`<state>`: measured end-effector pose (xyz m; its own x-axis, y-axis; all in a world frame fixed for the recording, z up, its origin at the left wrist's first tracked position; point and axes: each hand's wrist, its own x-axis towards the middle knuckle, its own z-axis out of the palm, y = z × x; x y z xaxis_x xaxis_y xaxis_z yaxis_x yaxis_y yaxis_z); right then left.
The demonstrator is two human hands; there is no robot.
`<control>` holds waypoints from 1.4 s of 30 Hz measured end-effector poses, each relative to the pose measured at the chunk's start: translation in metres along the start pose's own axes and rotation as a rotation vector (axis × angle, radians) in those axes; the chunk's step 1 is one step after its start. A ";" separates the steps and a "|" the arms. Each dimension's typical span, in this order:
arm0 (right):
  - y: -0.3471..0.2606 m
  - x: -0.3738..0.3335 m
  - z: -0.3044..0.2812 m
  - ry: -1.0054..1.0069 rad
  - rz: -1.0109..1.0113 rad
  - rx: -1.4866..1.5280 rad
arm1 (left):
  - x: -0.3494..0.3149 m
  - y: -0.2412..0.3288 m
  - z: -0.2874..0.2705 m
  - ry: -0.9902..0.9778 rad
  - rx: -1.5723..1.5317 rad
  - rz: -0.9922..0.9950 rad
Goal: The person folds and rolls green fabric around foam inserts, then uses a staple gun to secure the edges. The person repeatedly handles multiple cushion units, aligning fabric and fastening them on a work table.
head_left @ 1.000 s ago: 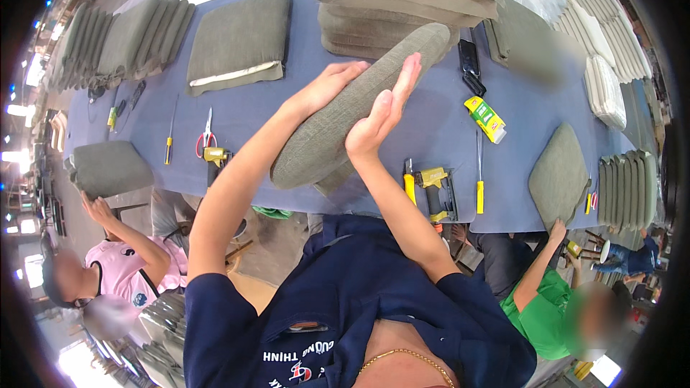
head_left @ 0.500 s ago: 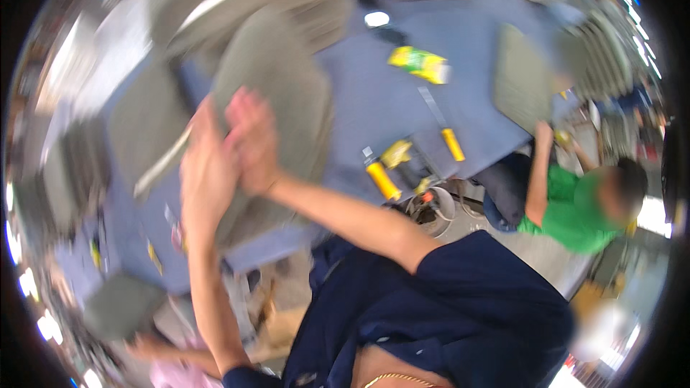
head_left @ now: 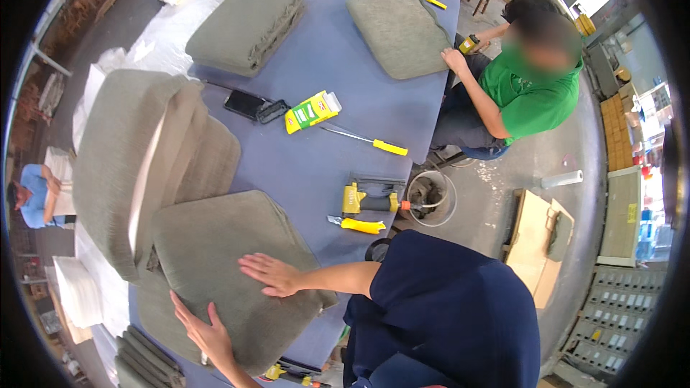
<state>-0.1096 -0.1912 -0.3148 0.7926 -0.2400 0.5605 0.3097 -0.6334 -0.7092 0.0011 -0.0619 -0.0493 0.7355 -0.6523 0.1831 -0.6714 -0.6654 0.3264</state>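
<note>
A grey-green fabric-covered cushion (head_left: 215, 237) lies on the blue-grey table (head_left: 330, 165) in front of me, partly over another piece of the same cloth. My right hand (head_left: 273, 274) rests palm down on the middle of its top, fingers spread. At the cushion's near left edge, my left hand (head_left: 203, 327) touches it with fingers stretched and thumb apart. Neither hand holds anything. Beyond the cushion, a thick folded stack of the same fabric (head_left: 118, 165), with a pale layer showing, leans on the left.
Right of the cushion lie a yellow-and-black nail gun (head_left: 374, 195), yellow-handled cutters (head_left: 361, 225) and a yellow-handled screwdriver (head_left: 388, 147). Farther off are a yellow-green box (head_left: 313, 111) and a phone (head_left: 244, 104). A bucket (head_left: 451, 205) stands beside the table; a green-shirted co-worker (head_left: 543, 97) sits opposite.
My hands were together above a cushion, blurred by motion; now they are apart, both on the cushion. The whole view has turned, showing more of the floor at right.
</note>
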 end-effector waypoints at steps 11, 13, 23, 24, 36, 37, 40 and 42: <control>-0.001 -0.018 -0.126 -0.238 0.150 -0.012 | -0.021 0.084 -0.004 0.054 0.009 -0.061; -0.029 0.036 -0.153 -0.006 0.065 -0.041 | -0.026 0.084 -0.001 0.082 -0.029 -0.062; -0.092 0.263 -0.154 -0.447 -0.205 -0.259 | 0.027 0.057 -0.012 -0.243 -0.679 -0.224; -0.077 0.263 -0.140 -0.385 -0.270 -0.317 | 0.041 0.049 -0.009 -0.318 -0.666 -0.225; -0.050 0.270 -0.041 -0.125 -0.418 -0.159 | 0.029 -0.016 0.027 0.015 -0.051 -0.159; -0.044 0.270 -0.035 -0.106 -0.438 -0.108 | 0.030 -0.010 0.032 0.062 -0.016 -0.148; -0.054 0.267 -0.012 -0.014 -0.535 0.042 | 0.033 -0.004 0.008 0.128 -0.155 -0.020; -0.087 0.263 0.000 0.047 -0.573 0.210 | 0.009 -0.019 -0.013 0.143 0.001 -0.049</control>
<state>0.0719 -0.1988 -0.1059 0.4472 0.0609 0.8924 0.7805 -0.5138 -0.3561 0.0216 -0.0504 -0.0423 0.7730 -0.5607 0.2969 -0.6342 -0.6956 0.3375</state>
